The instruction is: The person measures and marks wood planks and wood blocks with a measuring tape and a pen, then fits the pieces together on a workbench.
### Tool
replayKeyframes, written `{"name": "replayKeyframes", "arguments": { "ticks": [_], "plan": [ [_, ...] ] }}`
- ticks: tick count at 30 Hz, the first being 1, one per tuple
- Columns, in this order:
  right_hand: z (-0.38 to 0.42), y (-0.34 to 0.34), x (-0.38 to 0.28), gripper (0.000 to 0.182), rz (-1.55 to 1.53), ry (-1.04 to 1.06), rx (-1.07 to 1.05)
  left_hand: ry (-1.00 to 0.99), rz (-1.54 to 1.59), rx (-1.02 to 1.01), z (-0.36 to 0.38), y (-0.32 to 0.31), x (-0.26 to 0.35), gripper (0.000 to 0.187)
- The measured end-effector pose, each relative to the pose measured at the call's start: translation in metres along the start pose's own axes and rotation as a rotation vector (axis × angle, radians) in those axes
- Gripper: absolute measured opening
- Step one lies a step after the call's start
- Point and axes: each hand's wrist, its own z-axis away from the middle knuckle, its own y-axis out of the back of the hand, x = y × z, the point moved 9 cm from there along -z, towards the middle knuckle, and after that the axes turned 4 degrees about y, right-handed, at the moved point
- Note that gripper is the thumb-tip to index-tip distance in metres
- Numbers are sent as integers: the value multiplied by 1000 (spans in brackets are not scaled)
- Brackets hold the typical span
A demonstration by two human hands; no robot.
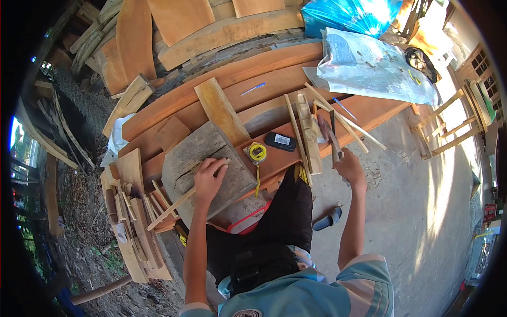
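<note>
Left hand [210, 177] clamped on a thin wooden strip [182, 202], pinning it across the weathered wood block [203, 169]; right hand [348, 165] gripping a chopping tool [334, 141] on the planks [248, 79]. Risk: blade glancing toward those pinning fingers. Both arms stretched forward, hands well apart, tape measure [257, 152] between.

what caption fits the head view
Left hand pins a thin wooden stick on a grey block; right hand grips a tool.
</note>
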Motion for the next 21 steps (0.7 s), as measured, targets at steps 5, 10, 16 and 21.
{"name": "replayKeyframes", "arguments": {
  "ticks": [5,10,16,21],
  "plan": [
    [25,-1,-11,48,-178,-92,-164,26,17,-18,-1,-1,2,17],
    [25,-19,3,39,-424,-18,-143,39,17,-27,-2,-1,-1,18],
    [70,-20,17,38,-796,-70,-23,42,24,-46,0,-2,2,18],
    [103,-53,-35,39,-1249,-18,-287,51,54,-49,-3,-7,-5,19]
  ]
}}
